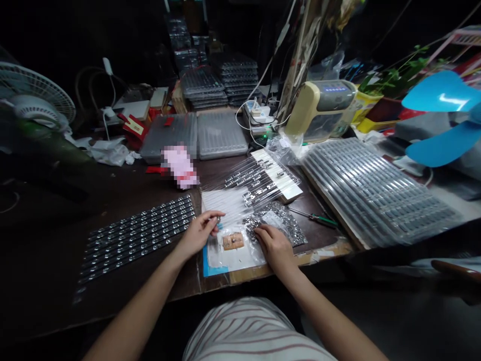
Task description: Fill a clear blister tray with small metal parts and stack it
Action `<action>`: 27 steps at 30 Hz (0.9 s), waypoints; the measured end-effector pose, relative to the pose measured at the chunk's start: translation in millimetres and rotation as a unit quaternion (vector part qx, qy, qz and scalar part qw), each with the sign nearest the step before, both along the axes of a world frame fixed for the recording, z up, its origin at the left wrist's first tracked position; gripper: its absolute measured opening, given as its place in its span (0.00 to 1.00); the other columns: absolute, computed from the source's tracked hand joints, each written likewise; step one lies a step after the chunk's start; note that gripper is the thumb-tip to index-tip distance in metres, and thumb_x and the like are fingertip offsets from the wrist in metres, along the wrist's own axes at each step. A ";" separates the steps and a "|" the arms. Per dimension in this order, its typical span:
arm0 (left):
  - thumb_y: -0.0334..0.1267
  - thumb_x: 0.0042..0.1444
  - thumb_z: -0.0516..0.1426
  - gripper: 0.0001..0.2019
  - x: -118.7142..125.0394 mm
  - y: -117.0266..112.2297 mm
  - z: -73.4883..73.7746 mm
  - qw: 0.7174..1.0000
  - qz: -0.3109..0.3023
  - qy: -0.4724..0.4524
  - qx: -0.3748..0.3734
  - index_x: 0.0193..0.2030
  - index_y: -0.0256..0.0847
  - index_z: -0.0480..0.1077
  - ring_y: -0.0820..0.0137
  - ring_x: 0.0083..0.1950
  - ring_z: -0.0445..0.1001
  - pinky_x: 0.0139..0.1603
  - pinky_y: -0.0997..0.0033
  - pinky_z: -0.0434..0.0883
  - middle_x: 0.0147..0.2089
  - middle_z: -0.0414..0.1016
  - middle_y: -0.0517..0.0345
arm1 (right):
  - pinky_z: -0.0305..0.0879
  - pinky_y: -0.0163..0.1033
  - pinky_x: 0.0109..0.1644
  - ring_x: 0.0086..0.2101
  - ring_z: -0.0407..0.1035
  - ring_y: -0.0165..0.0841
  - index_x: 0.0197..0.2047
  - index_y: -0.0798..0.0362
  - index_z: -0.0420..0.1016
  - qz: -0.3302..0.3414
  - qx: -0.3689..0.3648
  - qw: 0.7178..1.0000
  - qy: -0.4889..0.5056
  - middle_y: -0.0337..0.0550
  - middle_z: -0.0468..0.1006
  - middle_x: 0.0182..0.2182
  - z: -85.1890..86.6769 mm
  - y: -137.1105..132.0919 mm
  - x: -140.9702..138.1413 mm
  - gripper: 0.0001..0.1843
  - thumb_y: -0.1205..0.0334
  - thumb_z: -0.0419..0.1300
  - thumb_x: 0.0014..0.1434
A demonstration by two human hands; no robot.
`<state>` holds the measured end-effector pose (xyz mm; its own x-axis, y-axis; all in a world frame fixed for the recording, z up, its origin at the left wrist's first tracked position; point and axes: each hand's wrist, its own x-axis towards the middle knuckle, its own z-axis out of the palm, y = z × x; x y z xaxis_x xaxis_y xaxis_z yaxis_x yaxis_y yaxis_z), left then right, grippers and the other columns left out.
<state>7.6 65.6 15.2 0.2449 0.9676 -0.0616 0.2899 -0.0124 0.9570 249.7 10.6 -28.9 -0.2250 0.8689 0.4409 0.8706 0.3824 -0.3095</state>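
My left hand [201, 231] is closed in a pinch above the left side of a white work sheet [235, 263]. Something tiny shows at its fingertips, too small to name. Fingers bent together, my right hand [277, 246] touches the near left edge of a heap of small shiny metal parts [289, 223]; whatever the fingertips hold is hidden. Between the hands, a small orange-brown block [233, 241] lies on clear plastic over the sheet. Just beyond, thin clear rods or tubes [227, 203] lie side by side, and small metal pieces [255, 183] sit on their far part.
Dark strips with shiny pieces [139, 233] lie in rows at left. A green-handled screwdriver [323, 219] rests right of the heap. Farther right are a large clear tray stack [376, 195] and a blue-bladed fan [436, 120]. Plastic trays [221, 133] stand at the back.
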 end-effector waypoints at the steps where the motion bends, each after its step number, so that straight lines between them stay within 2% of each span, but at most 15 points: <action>1: 0.43 0.58 0.53 0.14 -1.7 -12.0 -3.3 1.000 0.002 0.008 0.000 0.45 0.39 0.72 0.75 0.26 0.70 0.25 0.76 0.68 0.31 0.74 0.57 | 0.67 0.39 0.43 0.40 0.70 0.34 0.43 0.51 0.75 -0.001 0.000 1.000 0.010 0.47 0.76 0.40 0.8 3.0 -3.5 0.11 0.65 0.52 0.64; 4: 0.39 0.56 0.56 0.09 0.1 -38.3 -11.2 0.996 0.023 0.069 0.051 0.41 0.40 0.74 0.74 0.30 0.71 0.27 0.76 0.69 0.38 0.76 0.55 | 0.66 0.38 0.43 0.39 0.70 0.34 0.40 0.52 0.75 -0.003 0.005 1.000 0.025 0.47 0.76 0.39 3.8 8.4 -8.6 0.10 0.64 0.52 0.64; 7: 0.36 0.55 0.58 0.07 8.9 -49.0 -16.2 0.987 0.039 0.123 0.099 0.39 0.40 0.75 0.72 0.33 0.73 0.30 0.75 0.70 0.38 0.76 0.54 | 0.65 0.38 0.44 0.39 0.70 0.34 0.39 0.53 0.75 0.000 0.012 0.999 0.036 0.46 0.77 0.38 4.4 8.6 -7.7 0.09 0.64 0.53 0.64; 13: 0.35 0.57 0.58 0.06 23.5 -50.2 -23.5 0.973 0.025 0.143 0.181 0.40 0.42 0.76 0.70 0.38 0.73 0.37 0.73 0.71 0.37 0.75 0.55 | 0.63 0.38 0.42 0.37 0.68 0.33 0.41 0.51 0.76 0.006 0.023 0.998 0.051 0.44 0.78 0.37 4.0 5.4 -4.8 0.09 0.63 0.54 0.64; 18: 0.37 0.58 0.57 0.08 27.6 -52.3 -26.3 0.963 0.030 0.174 0.202 0.42 0.42 0.76 0.69 0.39 0.74 0.41 0.70 0.71 0.37 0.75 0.54 | 0.62 0.39 0.42 0.37 0.67 0.34 0.42 0.51 0.76 0.003 0.012 0.999 0.052 0.44 0.77 0.35 6.2 6.6 -6.4 0.10 0.62 0.53 0.65; 23: 0.36 0.58 0.57 0.07 30.1 -52.8 -28.4 0.950 0.024 0.219 0.223 0.41 0.42 0.76 0.69 0.38 0.73 0.41 0.69 0.70 0.36 0.74 0.55 | 0.60 0.41 0.41 0.39 0.65 0.37 0.47 0.50 0.75 0.004 0.005 1.000 0.005 0.46 0.76 0.39 7.3 7.0 -7.9 0.13 0.55 0.58 0.61; 27: 0.36 0.59 0.56 0.07 31.1 -52.0 -28.9 0.942 0.020 0.236 0.239 0.40 0.42 0.75 0.69 0.37 0.72 0.40 0.70 0.70 0.35 0.73 0.55 | 0.58 0.40 0.39 0.38 0.65 0.36 0.42 0.49 0.76 0.006 -0.004 1.000 -0.006 0.44 0.76 0.36 7.7 7.2 -8.8 0.09 0.58 0.57 0.62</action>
